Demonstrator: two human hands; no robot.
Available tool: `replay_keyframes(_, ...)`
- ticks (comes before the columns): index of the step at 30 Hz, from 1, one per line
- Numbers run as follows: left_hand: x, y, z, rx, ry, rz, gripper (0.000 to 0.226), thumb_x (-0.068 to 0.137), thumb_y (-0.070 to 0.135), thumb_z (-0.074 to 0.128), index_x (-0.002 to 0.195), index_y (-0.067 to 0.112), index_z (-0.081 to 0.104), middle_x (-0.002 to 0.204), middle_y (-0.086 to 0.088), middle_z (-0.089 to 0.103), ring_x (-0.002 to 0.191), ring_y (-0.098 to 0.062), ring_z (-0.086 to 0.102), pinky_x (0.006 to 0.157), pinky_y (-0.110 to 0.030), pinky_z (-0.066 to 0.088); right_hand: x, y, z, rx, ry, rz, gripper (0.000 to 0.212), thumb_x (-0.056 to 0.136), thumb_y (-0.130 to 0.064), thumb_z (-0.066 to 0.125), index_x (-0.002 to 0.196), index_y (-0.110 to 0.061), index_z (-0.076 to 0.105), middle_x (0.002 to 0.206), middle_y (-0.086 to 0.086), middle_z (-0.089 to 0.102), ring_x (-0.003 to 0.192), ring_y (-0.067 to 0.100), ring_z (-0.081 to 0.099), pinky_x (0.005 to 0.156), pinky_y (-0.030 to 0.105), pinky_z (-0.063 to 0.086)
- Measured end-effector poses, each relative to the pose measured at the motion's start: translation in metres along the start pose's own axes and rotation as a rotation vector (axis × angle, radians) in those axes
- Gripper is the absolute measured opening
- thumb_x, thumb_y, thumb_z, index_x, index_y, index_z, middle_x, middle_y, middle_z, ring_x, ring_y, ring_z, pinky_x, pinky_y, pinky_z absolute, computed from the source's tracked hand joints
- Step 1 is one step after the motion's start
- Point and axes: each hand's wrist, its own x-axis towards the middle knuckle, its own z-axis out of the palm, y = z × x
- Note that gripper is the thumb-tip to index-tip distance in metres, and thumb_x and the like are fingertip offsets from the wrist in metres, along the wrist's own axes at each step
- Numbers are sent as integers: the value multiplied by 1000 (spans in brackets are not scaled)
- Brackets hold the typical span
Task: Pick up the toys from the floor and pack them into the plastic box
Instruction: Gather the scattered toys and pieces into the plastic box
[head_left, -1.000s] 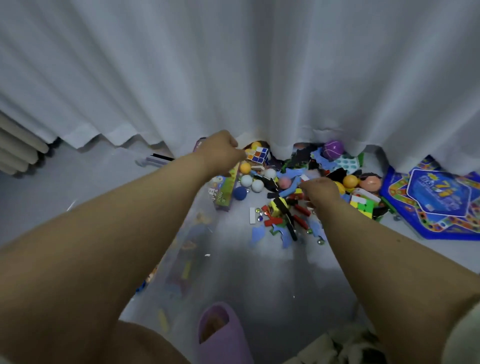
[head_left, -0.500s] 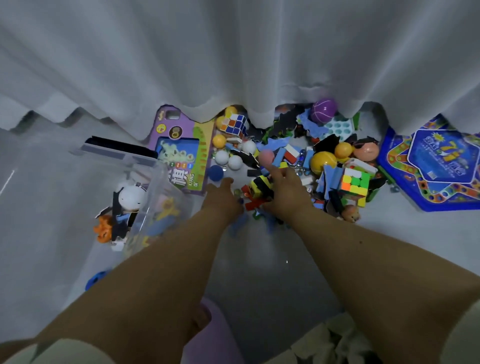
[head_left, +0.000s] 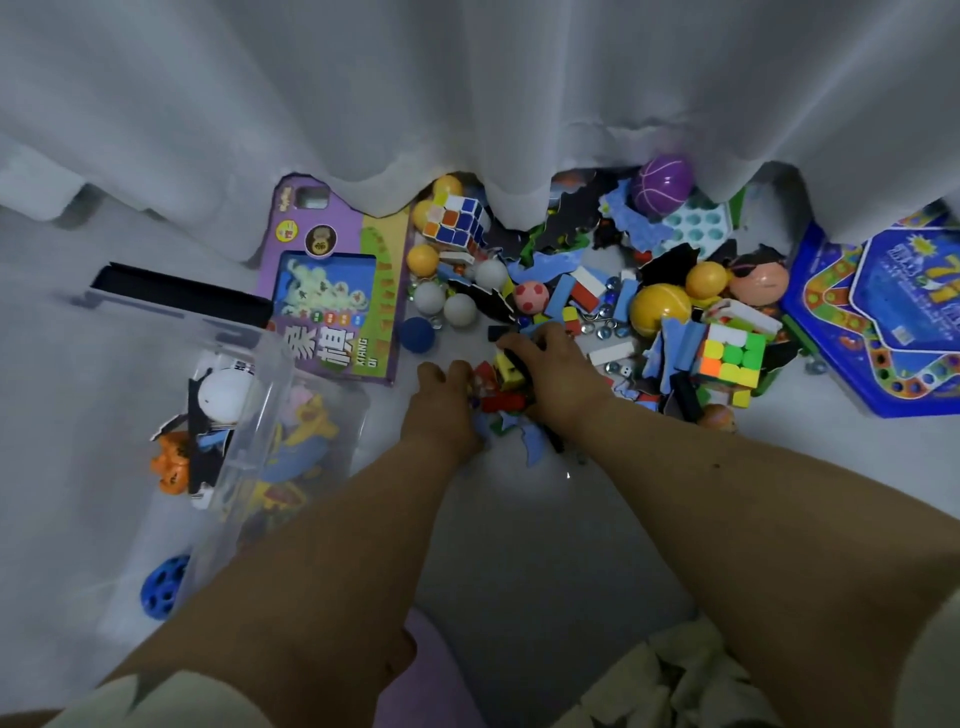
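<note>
A few toys already lie in the box (head_left: 270, 374) at left; most of the pile (head_left: 623, 322) remains. Left hand (head_left: 441, 400) and right hand (head_left: 550, 369) scoop small pieces (head_left: 501, 387), seemingly grasping them.

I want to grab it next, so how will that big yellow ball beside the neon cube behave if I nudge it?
The large smooth yellow ball is round, so it would probably roll. Toys crowd around it, including the neon-coloured puzzle cube, which may stop it quickly. Its glossy surface might be slippery.
</note>
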Motion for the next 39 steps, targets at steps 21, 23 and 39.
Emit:
replay_keyframes(21, 13, -11, -1, -219, 50, -49, 21, 83, 5, 60, 104, 5, 63, 99, -20, 62, 92, -30, 58, 58, -18, 28, 9, 0, -16, 218, -51, 34, 76, 67, 2, 75, 134, -15, 44, 129, 16, 45, 118, 32, 46, 90, 32, 42)
replay_keyframes(23, 13, -11, -3, -243, 65, -64, 21, 84, 6, 60, 105, 6, 63, 97, -19, 63, 91, -28, 59, 57, -17, 28, 10, 0, -17, 244, -7, 42, 67, 69, 2, 72, 130, -13, 48, 127, 16, 49, 116, 31, 49, 88, 30, 41)
replay_keyframes(39, -44, 10, -91, -696, 201, -92, 19, 82, -4, 61, 96, 10, 58, 102, -19, 57, 79, -28, 63, 59, -32, 59, -19, -72, -63, 821, 274, 120, 51, 73, -16, 77, 118, -17, 52, 111, 4, 61, 100, 23, 60, 87, 41, 54)
